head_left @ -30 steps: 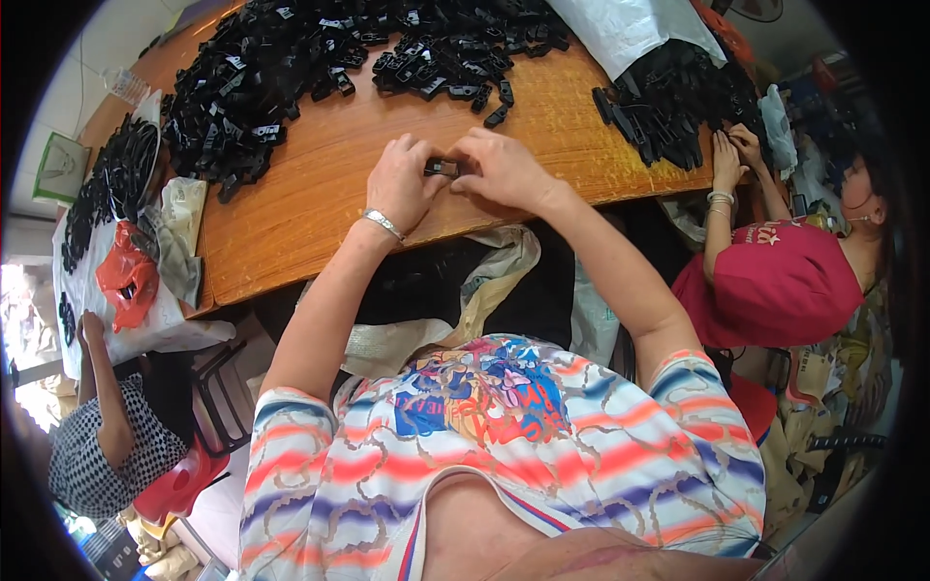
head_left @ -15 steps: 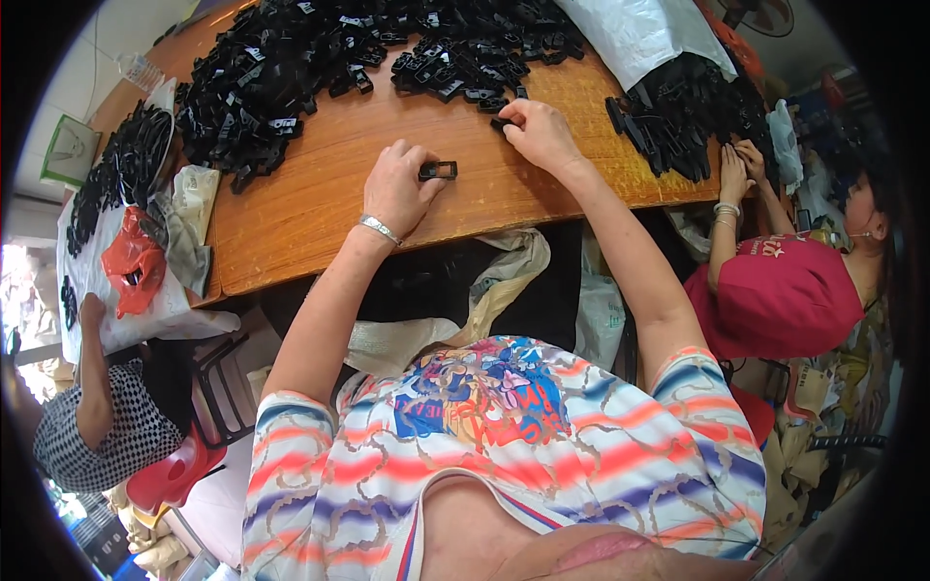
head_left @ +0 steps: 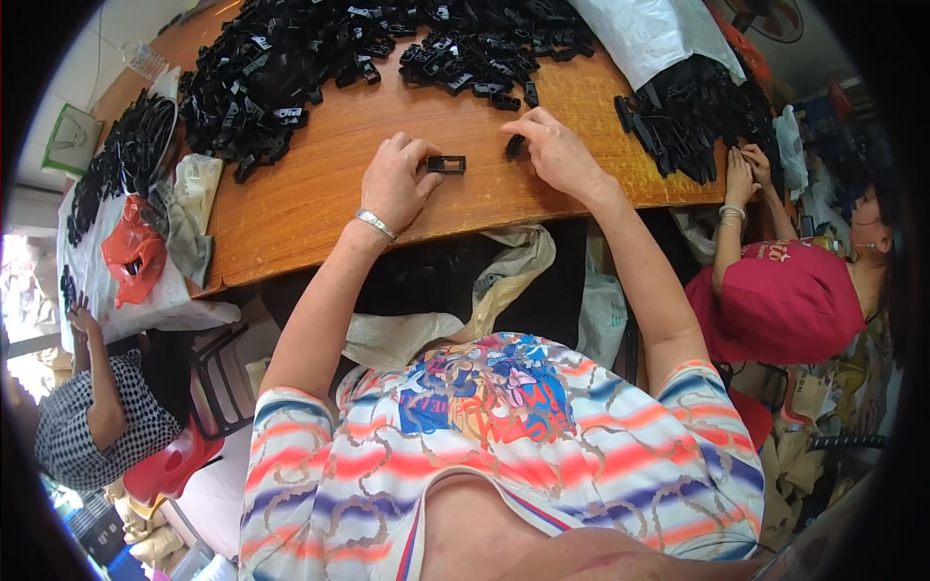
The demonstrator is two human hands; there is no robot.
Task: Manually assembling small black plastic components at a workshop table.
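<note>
My left hand (head_left: 395,179) is over the wooden table (head_left: 329,218), its thumb and fingers closed on one end of a small black rectangular plastic frame (head_left: 448,165) with a window in it. To the right, my right hand (head_left: 562,160) pinches a small dark plastic piece (head_left: 514,147) that hangs below the fingertips, just above the tabletop. A short gap separates the two parts. Beyond both hands, a loose heap of similar black plastic parts (head_left: 465,63) spreads over the table, with one part (head_left: 530,94) lying at its near edge.
A larger heap of black parts (head_left: 242,97) lies at the far left. At the right, long black pieces (head_left: 668,131) spill from a white sack (head_left: 644,39) beside a co-worker's hands (head_left: 743,174). Another person (head_left: 111,416) sits at the left, near a red plastic bag (head_left: 134,250).
My right hand has drawn back from the edge of the heap, toward me and slightly right, with the dark piece. My left hand still holds the frame, shifted and turned only slightly.
</note>
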